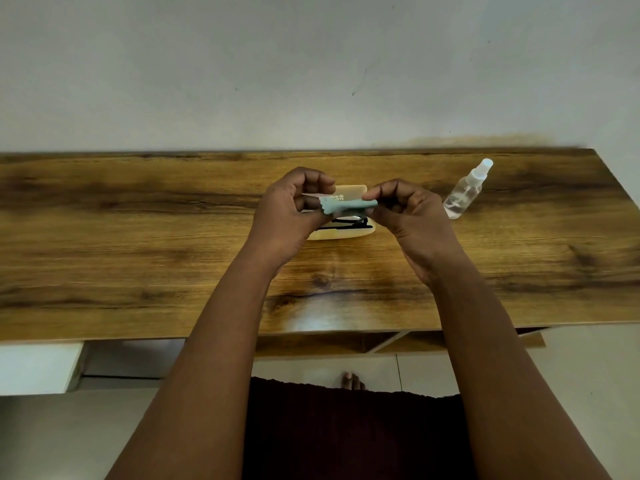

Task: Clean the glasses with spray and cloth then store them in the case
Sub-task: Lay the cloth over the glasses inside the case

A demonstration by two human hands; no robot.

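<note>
A wooden tabletop (138,237) runs across the view against a pale wall (311,64), and both bare forearms reach up from the bottom edge toward its middle. The left hand (289,211) is raised above the wood with its fingers curled, pinching the frayed left end of a pale blue-green cloth (346,206). The cloth is bunched into a narrow roll and stretches straight across to 3 o'clock, where the right hand (408,216) grips its other end between thumb and curled fingers. Under the cloth and partly hidden by both hands lies an open cream-coloured case (341,233), its lid standing at the far side toward 12 o'clock with some small dark print on it that is too small to read. Inside the case the black glasses (346,223) lie folded, only their dark frame showing below the cloth at 6 o'clock. Well apart from the hands, at about 2 o'clock from the case, a clear spray bottle (465,192) with a white nozzle lies on the tabletop near the wall, its nozzle pointing away toward the far right corner.
</note>
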